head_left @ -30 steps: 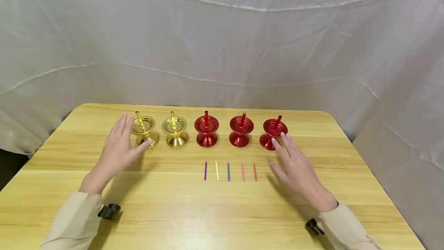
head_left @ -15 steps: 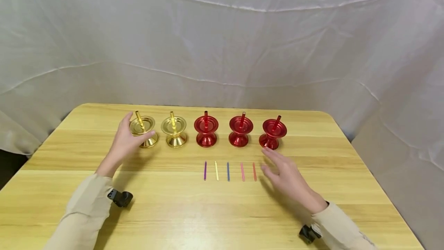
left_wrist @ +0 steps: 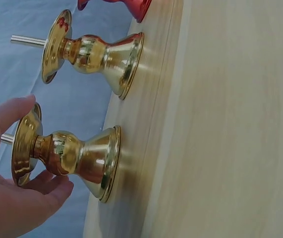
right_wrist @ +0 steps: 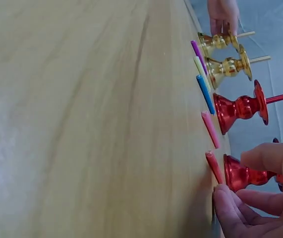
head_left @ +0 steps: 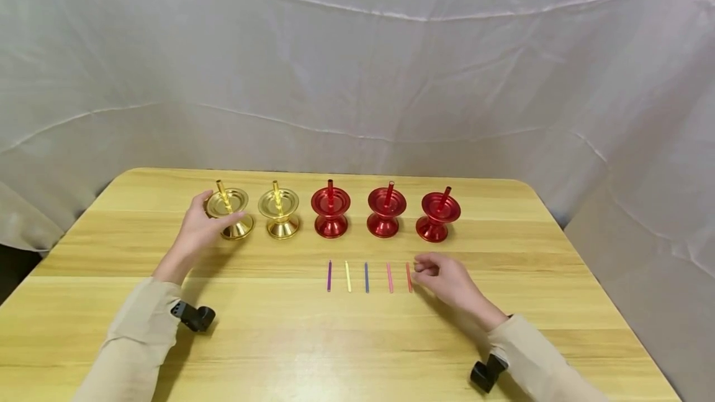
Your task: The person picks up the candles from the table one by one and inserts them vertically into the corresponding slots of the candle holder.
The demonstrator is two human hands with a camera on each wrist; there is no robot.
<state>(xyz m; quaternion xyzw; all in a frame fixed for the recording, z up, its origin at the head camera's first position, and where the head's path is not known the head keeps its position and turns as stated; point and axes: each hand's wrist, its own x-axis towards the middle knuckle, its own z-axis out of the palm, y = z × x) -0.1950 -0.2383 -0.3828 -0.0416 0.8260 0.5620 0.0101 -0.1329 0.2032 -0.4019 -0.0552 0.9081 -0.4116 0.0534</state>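
Drawn inward since a moment ago, the right hand [head_left: 447, 281] now has the red stick [right_wrist: 214, 166] just left of it; pinched or not, I can't tell. Its left hand [head_left: 195, 231] counterpart grips the gold candle holder [left_wrist: 64, 152]. That stick looks light, snappable: best taken mid-length.

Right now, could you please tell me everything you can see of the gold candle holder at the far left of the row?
The gold candle holder looks like polished metal: a slim tube rises from a shallow round dish above a rounded stem and a flared base. It stands upright on the wooden table, beside the other gold holder but not touching it. The left hand curls round its dish, thumb at the rim. Nothing sticks out of the tube.
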